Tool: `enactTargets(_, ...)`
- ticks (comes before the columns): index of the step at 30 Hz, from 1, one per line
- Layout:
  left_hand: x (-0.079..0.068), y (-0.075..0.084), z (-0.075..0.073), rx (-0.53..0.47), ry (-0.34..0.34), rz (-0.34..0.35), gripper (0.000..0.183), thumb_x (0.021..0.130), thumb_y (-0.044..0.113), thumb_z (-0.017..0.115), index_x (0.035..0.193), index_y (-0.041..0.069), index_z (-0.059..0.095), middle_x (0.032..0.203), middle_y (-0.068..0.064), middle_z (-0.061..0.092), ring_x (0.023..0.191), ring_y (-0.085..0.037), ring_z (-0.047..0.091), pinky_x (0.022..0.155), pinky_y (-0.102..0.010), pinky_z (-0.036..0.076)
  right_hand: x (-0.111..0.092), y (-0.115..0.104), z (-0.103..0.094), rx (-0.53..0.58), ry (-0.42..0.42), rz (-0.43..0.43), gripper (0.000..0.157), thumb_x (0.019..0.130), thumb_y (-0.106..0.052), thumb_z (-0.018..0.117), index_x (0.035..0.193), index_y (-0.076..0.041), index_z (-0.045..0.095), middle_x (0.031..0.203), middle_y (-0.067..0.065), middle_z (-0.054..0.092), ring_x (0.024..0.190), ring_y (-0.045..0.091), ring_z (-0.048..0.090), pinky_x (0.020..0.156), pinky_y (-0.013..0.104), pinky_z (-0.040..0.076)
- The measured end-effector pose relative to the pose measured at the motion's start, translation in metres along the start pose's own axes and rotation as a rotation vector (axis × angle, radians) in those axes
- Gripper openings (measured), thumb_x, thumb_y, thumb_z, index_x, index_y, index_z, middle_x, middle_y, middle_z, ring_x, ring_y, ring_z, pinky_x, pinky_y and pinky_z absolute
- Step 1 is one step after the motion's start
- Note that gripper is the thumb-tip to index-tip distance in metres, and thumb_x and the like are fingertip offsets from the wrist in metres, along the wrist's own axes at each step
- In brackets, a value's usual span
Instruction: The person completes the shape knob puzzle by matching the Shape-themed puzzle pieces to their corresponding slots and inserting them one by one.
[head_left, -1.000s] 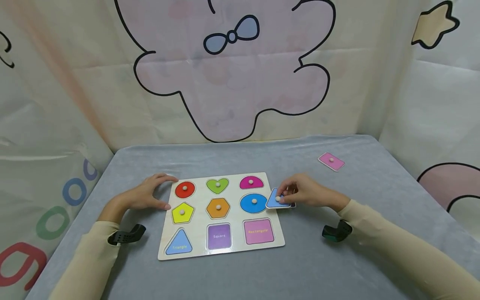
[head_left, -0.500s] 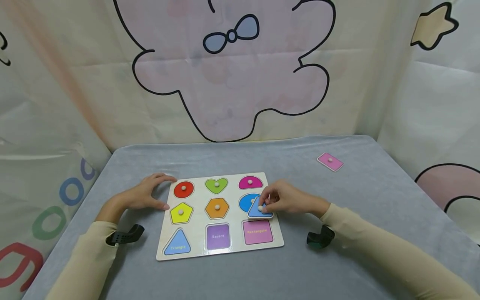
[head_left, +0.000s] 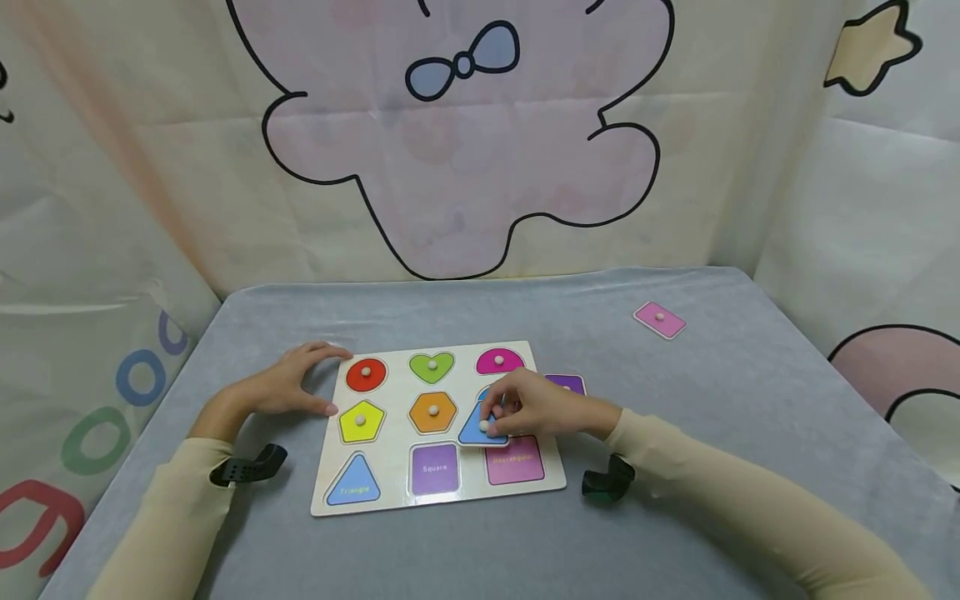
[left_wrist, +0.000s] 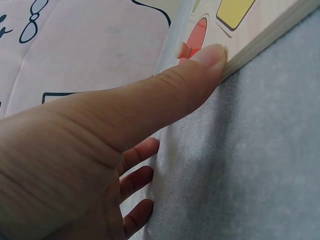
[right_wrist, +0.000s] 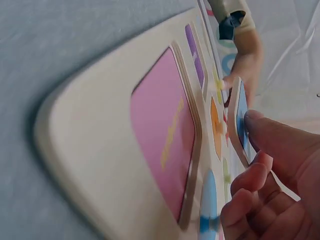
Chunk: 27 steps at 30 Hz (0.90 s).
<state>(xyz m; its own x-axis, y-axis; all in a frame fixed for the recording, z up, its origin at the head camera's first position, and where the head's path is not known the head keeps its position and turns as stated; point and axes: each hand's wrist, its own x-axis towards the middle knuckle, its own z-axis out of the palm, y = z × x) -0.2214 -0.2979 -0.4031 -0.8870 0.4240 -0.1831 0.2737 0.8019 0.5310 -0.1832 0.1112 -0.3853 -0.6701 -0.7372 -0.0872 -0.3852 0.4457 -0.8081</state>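
My right hand (head_left: 536,404) pinches the knob of a blue triangle puzzle piece (head_left: 477,429) and holds it above the white shape puzzle board (head_left: 390,437). In the right wrist view the triangle piece (right_wrist: 240,120) is tilted, raised off the board. It partly covers the blue oval and the pink rectangle recess (head_left: 516,461). At the board's left edge, my left hand (head_left: 281,383) touches the side with thumb and fingers spread. The left wrist view has the thumb (left_wrist: 195,75) against the board's edge. Triangle recess (head_left: 355,482) and square recess (head_left: 435,469) show their printed bottoms.
A purple square piece (head_left: 567,383) lies just right of the board, partly behind the right hand. Farther back right lies a pink rectangle piece (head_left: 660,320). Several knobbed shapes sit in the board, among them an orange hexagon (head_left: 432,413). Grey cloth (head_left: 675,500) covers the table.
My right hand has carried the triangle piece leftward from the board's right edge to over the board. The purple square piece has come into view behind it. My left hand stays at the edge.
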Motion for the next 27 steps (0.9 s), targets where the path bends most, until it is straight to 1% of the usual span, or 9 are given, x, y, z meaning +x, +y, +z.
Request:
enactTargets(4,0.001,0.002,-0.001,-0.001,-0.002,0.005,0.084,0.076,0.043,0.086,0.147,0.021,0.047,0.158,-0.026,0.028,0.141,-0.053,0.024,0.108,-0.081,0.028,0.006,-0.004,0.007,0.004,-0.014,-0.015,0.009,0.089,-0.016,0.078,0.095,-0.01,0.075,0.075,-0.004,0.053,0.064,0.007,0.047,0.058,0.016,0.039)
enactTargets(7,0.001,0.002,-0.002,0.001,-0.002,0.003,0.084,0.076,0.043,0.086,0.147,0.021,0.047,0.158,-0.027,0.028,0.141,-0.053,0.024,0.107,-0.081,0.028,0.011,-0.009,0.012,0.015,-0.029,-0.024,0.01,0.089,-0.016,0.078,0.095,-0.008,0.074,0.074,-0.004,0.054,0.063,0.006,0.047,0.057,0.016,0.038)
enactTargets(13,0.0,0.001,-0.001,0.003,-0.005,-0.003,0.085,0.075,0.043,0.086,0.147,0.02,0.047,0.158,-0.027,0.027,0.141,-0.054,0.024,0.107,-0.082,0.027,0.023,-0.017,0.025,0.021,-0.052,-0.037,0.009,0.09,-0.015,0.078,0.095,-0.009,0.075,0.074,-0.008,0.053,0.063,0.002,0.047,0.059,0.014,0.039)
enactTargets(17,0.001,0.0,0.0,-0.002,-0.007,-0.012,0.086,0.075,0.044,0.086,0.148,0.021,0.046,0.159,-0.026,0.027,0.142,-0.053,0.023,0.108,-0.082,0.026,0.03,-0.024,0.032,0.041,-0.06,-0.057,0.009,0.09,-0.013,0.077,0.095,-0.007,0.074,0.075,-0.006,0.053,0.062,0.002,0.048,0.058,0.015,0.04)
enactTargets(21,0.002,0.0,0.0,-0.004,-0.01,-0.021,0.086,0.076,0.045,0.086,0.148,0.021,0.046,0.16,-0.026,0.026,0.143,-0.053,0.022,0.109,-0.081,0.025,0.038,-0.032,0.039,0.054,-0.074,-0.045,0.008,0.089,-0.012,0.077,0.095,-0.008,0.074,0.076,-0.005,0.053,0.066,0.003,0.049,0.059,0.015,0.041)
enactTargets(27,0.001,0.0,-0.001,0.001,-0.006,-0.013,0.086,0.075,0.045,0.086,0.147,0.021,0.046,0.159,-0.027,0.026,0.142,-0.054,0.022,0.107,-0.082,0.025,0.053,-0.045,0.051,0.05,-0.105,-0.006,0.008,0.089,-0.013,0.079,0.096,-0.011,0.075,0.078,-0.005,0.054,0.07,0.004,0.05,0.06,0.015,0.04)
